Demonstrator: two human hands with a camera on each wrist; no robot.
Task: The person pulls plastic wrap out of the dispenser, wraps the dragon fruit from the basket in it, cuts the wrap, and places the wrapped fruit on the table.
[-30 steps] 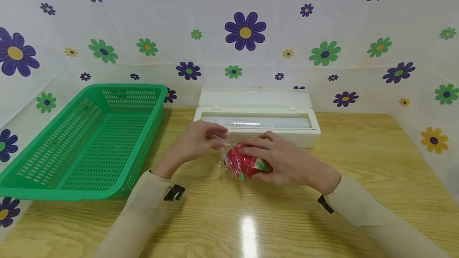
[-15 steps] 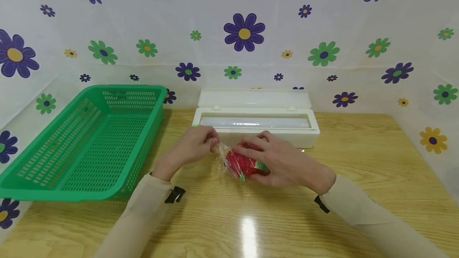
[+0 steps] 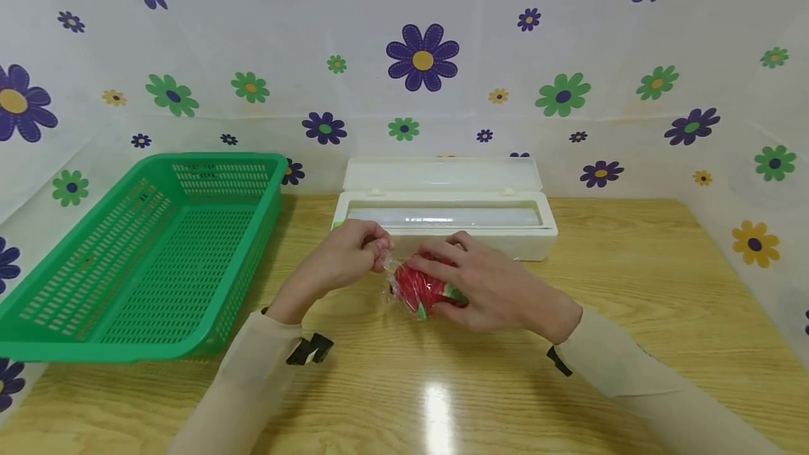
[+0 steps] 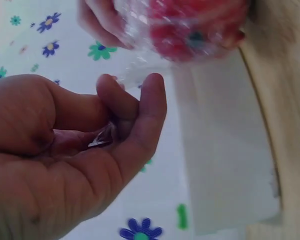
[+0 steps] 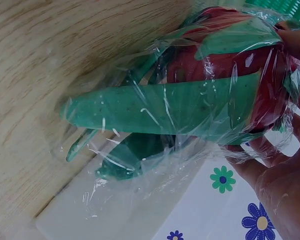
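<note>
A red dragon fruit [image 3: 413,288] with green scales lies on the table in front of the white box, wrapped in clear cling film [image 5: 85,120]. My right hand [image 3: 489,285] grips it from the right, fingers over the top and thumb at the near side. At its left end my left hand [image 3: 344,255] pinches gathered film with curled fingers. A crumpled bit of film [image 4: 104,136] shows inside those fingers in the left wrist view. Long green scales [image 5: 160,107] stick out under loose film in the right wrist view.
Behind the hands stands a white box [image 3: 468,246], lid [image 3: 442,174] raised, with a cling film roll [image 3: 442,216] inside. A green plastic basket [image 3: 274,209] sits on the left of the wooden table [image 3: 607,265]. Flowered cloth [image 3: 480,27] hangs behind.
My left fingers have curled in on the film at the fruit's left end, after being more spread. The right hand keeps its grip. The head view has shifted slightly.
</note>
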